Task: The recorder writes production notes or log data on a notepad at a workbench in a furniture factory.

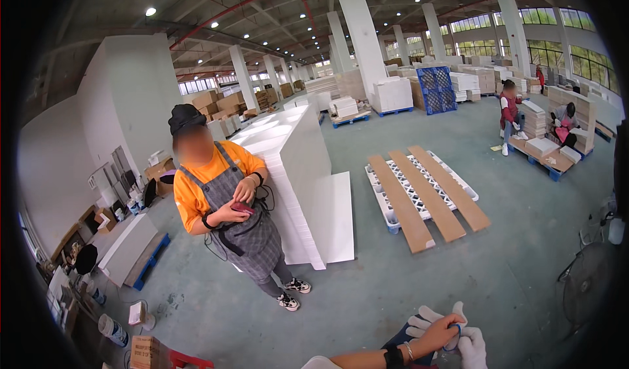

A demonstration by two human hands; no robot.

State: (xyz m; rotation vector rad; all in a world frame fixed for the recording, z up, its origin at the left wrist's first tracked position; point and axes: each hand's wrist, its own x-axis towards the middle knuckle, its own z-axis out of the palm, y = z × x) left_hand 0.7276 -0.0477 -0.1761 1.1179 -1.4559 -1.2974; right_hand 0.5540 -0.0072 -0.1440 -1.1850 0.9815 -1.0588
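At the lower edge, my bare left hand, with a black band and a bracelet at its wrist, reaches rightward. Its fingers are bent at a white knitted glove, whose fingers stick out beyond my hand. A blue ring like a glove cuff shows at my fingertips. My right hand, in a white glove, is close against the left one; its fingers are partly hidden. Across from me stands a person in an orange shirt and checked apron, holding a small dark red object in front of the body.
Behind that person rises a tall stack of white panels. Three brown boards lie across a white plastic pallet. Two people work by stacked panels at right. A floor fan stands near right; a carton and buckets near left.
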